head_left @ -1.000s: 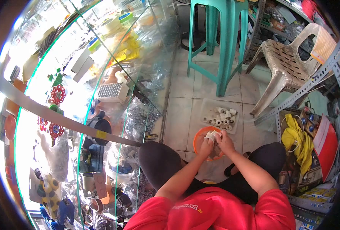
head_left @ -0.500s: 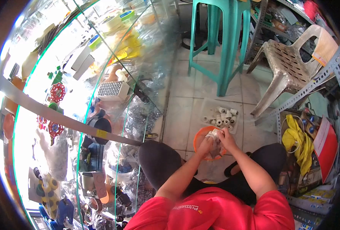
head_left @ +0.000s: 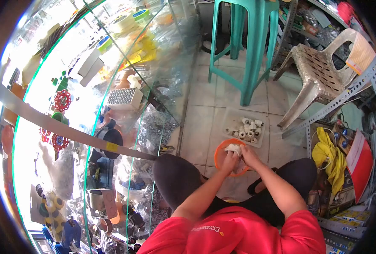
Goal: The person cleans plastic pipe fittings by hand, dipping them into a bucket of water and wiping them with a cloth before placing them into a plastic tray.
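Over an orange basin (head_left: 217,157) on the floor between my knees, both hands are close together. My left hand (head_left: 229,162) is closed around a crumpled white cloth (head_left: 233,148), which bunches above the fingers. My right hand (head_left: 249,156) presses against the cloth from the other side with its fingers curled. Whether a fitting is wrapped inside the cloth is hidden. Just beyond the basin lies a clear plastic tray (head_left: 231,117), holding several white pipe fittings (head_left: 251,127).
A glass display case (head_left: 154,122) full of hardware runs along the left. Ahead stands a green plastic stool (head_left: 250,55). At right are a worn plastic chair (head_left: 317,70), a perforated metal shelf frame (head_left: 338,99) and a yellow bag (head_left: 328,158).
The cloth has shifted slightly left and now bunches above my left hand. My hands have turned a little over the basin, and my right hand has dropped slightly.
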A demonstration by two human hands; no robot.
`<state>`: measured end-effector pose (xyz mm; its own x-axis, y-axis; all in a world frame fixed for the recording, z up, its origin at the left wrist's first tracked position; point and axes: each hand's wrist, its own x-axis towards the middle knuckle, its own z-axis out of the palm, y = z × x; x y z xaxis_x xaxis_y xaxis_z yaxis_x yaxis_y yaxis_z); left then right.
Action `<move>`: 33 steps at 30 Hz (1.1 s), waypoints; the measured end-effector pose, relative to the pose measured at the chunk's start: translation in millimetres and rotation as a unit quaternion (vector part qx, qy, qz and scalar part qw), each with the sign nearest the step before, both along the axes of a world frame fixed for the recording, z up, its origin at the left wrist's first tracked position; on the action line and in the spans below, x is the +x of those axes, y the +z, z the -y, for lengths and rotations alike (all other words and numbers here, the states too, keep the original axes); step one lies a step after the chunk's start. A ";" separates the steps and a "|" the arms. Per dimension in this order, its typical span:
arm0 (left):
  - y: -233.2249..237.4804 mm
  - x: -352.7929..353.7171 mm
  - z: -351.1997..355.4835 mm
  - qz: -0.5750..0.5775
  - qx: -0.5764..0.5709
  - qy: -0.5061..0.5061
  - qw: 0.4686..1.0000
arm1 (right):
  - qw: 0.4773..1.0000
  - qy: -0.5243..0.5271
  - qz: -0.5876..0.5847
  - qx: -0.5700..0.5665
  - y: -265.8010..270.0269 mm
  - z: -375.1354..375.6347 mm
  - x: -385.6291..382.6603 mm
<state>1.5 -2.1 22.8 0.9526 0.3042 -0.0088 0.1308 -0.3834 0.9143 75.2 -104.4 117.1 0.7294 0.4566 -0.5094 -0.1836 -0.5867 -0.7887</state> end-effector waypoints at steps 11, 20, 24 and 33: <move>-59.3 9.2 -7.5 -0.011 -0.089 0.045 0.995 | 0.882 -0.139 -0.409 0.189 12.1 1.9 1.5; 59.9 -9.9 13.8 -0.053 -0.098 0.134 0.985 | 0.958 -0.122 0.170 0.194 -78.5 -17.4 -29.3; 22.7 -4.1 4.1 -0.079 -0.073 0.178 0.978 | 0.917 -0.153 -0.289 0.227 11.2 -9.0 -30.9; 42.3 -7.9 -1.2 -0.032 -0.389 0.046 0.919 | 0.845 -0.156 -0.470 0.202 21.8 7.0 2.7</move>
<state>-6.4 -0.8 65.1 0.9133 0.2614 -0.3123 0.1922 0.3996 0.8963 77.9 -111.4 139.0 0.2074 0.5915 -0.7792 -0.9362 -0.1110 -0.3334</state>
